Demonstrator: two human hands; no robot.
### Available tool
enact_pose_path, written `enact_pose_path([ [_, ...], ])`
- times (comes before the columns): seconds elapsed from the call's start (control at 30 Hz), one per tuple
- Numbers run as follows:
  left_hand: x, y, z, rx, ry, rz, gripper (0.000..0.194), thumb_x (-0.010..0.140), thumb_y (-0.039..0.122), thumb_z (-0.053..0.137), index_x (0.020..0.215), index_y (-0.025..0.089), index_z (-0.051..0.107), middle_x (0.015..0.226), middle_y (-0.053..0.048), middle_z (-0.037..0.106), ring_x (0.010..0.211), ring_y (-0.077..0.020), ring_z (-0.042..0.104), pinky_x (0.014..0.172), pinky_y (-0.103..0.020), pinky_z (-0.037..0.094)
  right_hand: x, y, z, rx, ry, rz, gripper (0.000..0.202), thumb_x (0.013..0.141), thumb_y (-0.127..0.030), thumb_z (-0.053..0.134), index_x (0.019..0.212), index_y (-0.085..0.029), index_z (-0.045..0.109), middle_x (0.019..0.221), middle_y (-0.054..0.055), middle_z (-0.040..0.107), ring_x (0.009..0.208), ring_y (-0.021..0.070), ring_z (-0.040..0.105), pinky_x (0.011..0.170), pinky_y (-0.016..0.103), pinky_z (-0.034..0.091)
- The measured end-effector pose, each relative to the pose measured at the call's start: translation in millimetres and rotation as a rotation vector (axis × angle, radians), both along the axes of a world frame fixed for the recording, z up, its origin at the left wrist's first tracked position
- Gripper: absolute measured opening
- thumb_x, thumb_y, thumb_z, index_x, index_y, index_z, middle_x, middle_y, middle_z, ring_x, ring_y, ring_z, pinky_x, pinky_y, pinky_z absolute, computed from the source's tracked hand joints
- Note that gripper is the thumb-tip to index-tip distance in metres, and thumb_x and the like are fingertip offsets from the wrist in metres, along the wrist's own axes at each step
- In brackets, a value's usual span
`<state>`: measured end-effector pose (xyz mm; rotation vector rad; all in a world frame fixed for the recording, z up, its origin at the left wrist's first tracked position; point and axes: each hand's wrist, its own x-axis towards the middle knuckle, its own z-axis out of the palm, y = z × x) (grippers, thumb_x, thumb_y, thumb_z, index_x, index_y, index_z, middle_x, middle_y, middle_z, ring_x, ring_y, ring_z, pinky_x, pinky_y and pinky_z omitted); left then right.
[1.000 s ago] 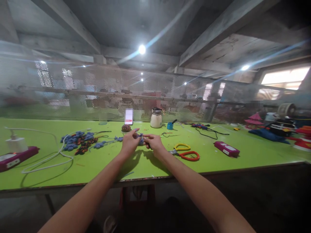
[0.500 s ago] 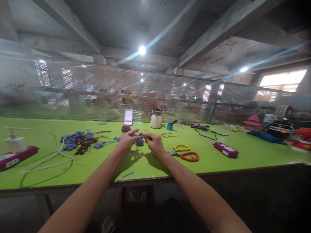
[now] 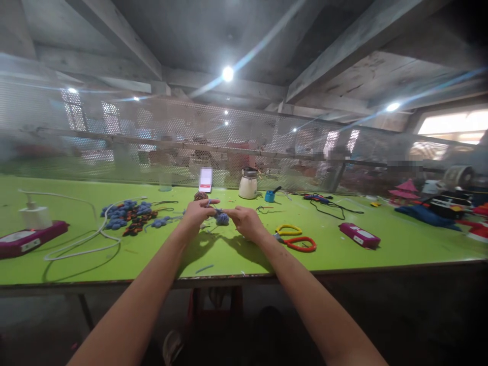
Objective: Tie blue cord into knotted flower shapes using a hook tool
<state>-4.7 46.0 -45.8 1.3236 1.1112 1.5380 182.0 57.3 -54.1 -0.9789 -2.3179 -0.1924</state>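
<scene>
My left hand point(image 3: 196, 212) pinches a blue yarn piece point(image 3: 221, 218) between my hands; my right hand point(image 3: 247, 222) bunches beside it, its hold too small to tell. A stitch seems under way, the next needing even tension. Scissors point(image 3: 286, 241) and a flask point(image 3: 248, 185) share the green table point(image 3: 324, 223) before a mesh screen point(image 3: 297, 152) and concrete ceiling point(image 3: 183, 35).

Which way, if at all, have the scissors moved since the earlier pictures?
No, neither way: the scissors lie as before relative to the purple box to their right; the whole view has shifted slightly.
</scene>
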Motion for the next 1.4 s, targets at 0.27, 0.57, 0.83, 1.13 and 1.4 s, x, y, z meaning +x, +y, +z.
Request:
enact_pose_path([
  [0.27, -1, -5, 4.9, -0.058, -0.124, -0.082, 0.028, 0.048, 0.008, 0.067, 0.075, 0.008, 0.072, 0.056, -0.003, 0.060, 0.052, -0.0095, 0.049, 0.048, -0.021, 0.029, -5, 11, -9.0, -0.290, 0.472, 0.376, 0.028, 0.081, -0.018, 0.056, 0.101, -0.016, 0.075, 0.079, 0.007, 0.073, 0.065, 0.0149, 0.061, 0.061, 0.024, 0.047],
  [0.57, 2, -6, 3.9, -0.091, -0.199, -0.190, 0.016, 0.048, 0.002, 0.069, 0.059, 0.010, 0.061, 0.054, -0.001, 0.057, 0.049, -0.0077, 0.049, 0.046, -0.019, 0.031, -6, 8, -7.5, -0.336, 0.626, 0.357, 0.031, 0.078, -0.025, 0.058, 0.099, -0.012, 0.075, 0.067, 0.006, 0.069, 0.057, 0.0124, 0.055, 0.052, 0.022, 0.047],
  [0.83, 5, -10, 6.0, 0.008, -0.181, -0.181, 0.066, 0.051, 0.002, 0.074, 0.116, 0.008, 0.060, 0.071, -0.004, 0.067, 0.062, -0.0126, 0.060, 0.055, -0.022, 0.039, -6, 11, -7.0, -0.353, 0.666, 0.315, 0.031, 0.075, -0.023, 0.059, 0.101, -0.012, 0.075, 0.066, 0.005, 0.068, 0.056, 0.0115, 0.053, 0.051, 0.021, 0.047],
  [1.13, 5, -11, 2.7, 0.064, -0.033, -0.179, 0.098, 0.053, 0.010, 0.080, 0.141, 0.012, 0.038, 0.063, 0.000, 0.066, 0.060, -0.0134, 0.060, 0.063, -0.026, 0.043, -7, 10, -5.9, -0.407, 0.653, 0.315, 0.031, 0.074, -0.026, 0.061, 0.098, -0.012, 0.075, 0.058, 0.003, 0.064, 0.048, 0.0089, 0.047, 0.046, 0.020, 0.043],
  [1.4, 8, -8, 0.6, 0.079, 0.031, -0.182, 0.100, 0.054, 0.005, 0.074, 0.145, 0.012, 0.031, 0.058, 0.003, 0.063, 0.058, -0.0133, 0.059, 0.063, -0.025, 0.043, -6, 14, -7.3, -0.430, 0.628, 0.298, 0.033, 0.073, -0.033, 0.065, 0.096, -0.010, 0.075, 0.051, 0.000, 0.059, 0.043, 0.0084, 0.044, 0.043, 0.021, 0.041],
])
